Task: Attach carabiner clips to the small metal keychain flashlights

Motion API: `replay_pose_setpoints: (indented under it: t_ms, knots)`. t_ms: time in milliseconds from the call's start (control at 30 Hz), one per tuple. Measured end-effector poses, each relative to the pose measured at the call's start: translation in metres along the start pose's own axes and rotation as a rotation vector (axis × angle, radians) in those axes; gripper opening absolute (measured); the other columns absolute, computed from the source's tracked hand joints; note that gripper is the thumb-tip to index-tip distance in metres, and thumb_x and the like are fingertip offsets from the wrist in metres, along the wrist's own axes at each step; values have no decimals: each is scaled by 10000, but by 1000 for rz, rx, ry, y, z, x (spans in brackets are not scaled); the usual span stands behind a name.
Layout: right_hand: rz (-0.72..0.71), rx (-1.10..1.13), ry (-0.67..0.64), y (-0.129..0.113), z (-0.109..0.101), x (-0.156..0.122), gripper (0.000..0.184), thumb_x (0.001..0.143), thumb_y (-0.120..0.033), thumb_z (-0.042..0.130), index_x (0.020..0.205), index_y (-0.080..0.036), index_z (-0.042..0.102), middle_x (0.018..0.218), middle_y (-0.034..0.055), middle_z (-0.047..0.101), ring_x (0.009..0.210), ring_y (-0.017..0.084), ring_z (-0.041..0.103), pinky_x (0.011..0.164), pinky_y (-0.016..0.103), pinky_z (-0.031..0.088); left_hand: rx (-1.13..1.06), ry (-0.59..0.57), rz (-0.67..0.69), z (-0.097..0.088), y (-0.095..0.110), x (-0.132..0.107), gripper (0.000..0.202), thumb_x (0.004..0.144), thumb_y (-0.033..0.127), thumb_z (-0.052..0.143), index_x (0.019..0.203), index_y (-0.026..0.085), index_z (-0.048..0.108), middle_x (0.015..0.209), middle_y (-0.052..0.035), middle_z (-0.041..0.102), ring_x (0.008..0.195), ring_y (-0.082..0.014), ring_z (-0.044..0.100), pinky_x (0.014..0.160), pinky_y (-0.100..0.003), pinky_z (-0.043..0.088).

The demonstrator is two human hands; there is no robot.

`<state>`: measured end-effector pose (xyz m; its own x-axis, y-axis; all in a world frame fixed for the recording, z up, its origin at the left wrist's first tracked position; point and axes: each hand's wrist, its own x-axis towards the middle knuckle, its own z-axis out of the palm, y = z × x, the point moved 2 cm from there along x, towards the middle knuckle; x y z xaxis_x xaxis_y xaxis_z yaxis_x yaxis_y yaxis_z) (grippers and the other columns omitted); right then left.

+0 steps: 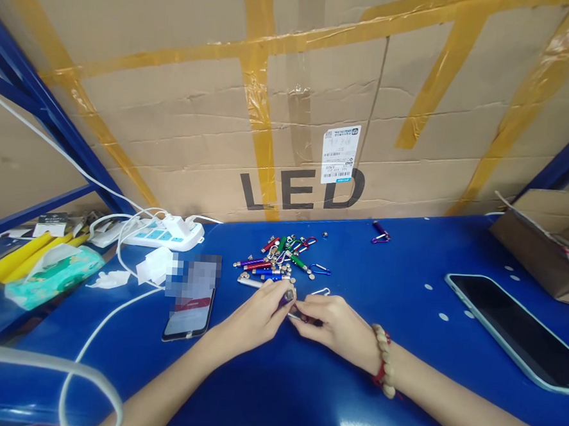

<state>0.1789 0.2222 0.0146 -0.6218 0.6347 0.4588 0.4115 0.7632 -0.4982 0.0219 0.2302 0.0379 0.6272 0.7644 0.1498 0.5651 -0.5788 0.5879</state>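
Note:
My left hand (258, 313) is closed on a small keychain flashlight (288, 295), whose round end shows between thumb and fingers. Close beside it, my right hand (338, 329), with a beaded bracelet (386, 364) at the wrist, pinches a small dark and metallic piece (307, 318), mostly covered by the fingers. A silver carabiner clip (321, 292) shows just past the right knuckles. Beyond both hands lies a loose pile of red, blue, green and purple keychain flashlights (298, 261) with clips, and several button cells (311, 276) among them.
On the blue table (264, 392), a phone (191, 313) and a white power strip (167, 235) with cables lie left. A larger phone (513, 333) and an open carton (543, 238) are right. One purple flashlight (378, 230) lies apart. A big taped cardboard box (188, 123) stands behind.

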Motion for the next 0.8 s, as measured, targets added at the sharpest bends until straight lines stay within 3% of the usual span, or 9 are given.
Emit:
replay_pose_setpoints:
  t_ms: [200, 333, 433, 567, 800]
  knots:
    - [51, -16, 104, -5, 1, 2, 348, 920, -243, 409, 624, -134, 557, 549, -12, 454, 489, 75, 388, 513, 200, 332, 19, 79, 58, 3, 0, 2, 151, 909, 195, 309, 778, 189, 384, 754, -18, 492, 716, -149, 422, 686, -269, 364]
    - [49, 12, 120, -5, -9, 3, 335, 919, -238, 418, 655, -127, 590, 557, -9, 467, 497, 75, 397, 508, 196, 346, -49, 185, -27, 2, -2, 1, 168, 916, 268, 341, 771, 190, 378, 702, 10, 459, 642, -117, 414, 608, -227, 353]
    - [45, 7, 201, -6, -22, 4, 314, 925, -261, 419, 729, -124, 623, 599, 8, 522, 532, 80, 448, 531, 193, 376, -111, 246, -106, 1, -3, 0, 200, 881, 311, 407, 734, 198, 333, 567, 68, 349, 481, -76, 306, 495, -198, 289]
    - [90, 47, 285, -10, -34, 3, 327, 919, -266, 439, 677, -135, 616, 587, 6, 539, 544, 83, 475, 542, 196, 391, -36, 214, -120, 7, -2, 1, 118, 802, 254, 473, 736, 188, 399, 495, 90, 316, 409, -55, 262, 447, -186, 229]
    - [102, 140, 215, -15, -30, 3, 314, 921, -260, 442, 697, -140, 627, 584, -1, 548, 552, 78, 492, 563, 186, 399, 45, 188, -15, 17, 1, 3, 65, 785, 199, 450, 759, 182, 508, 530, 57, 427, 445, -67, 363, 483, -174, 288]
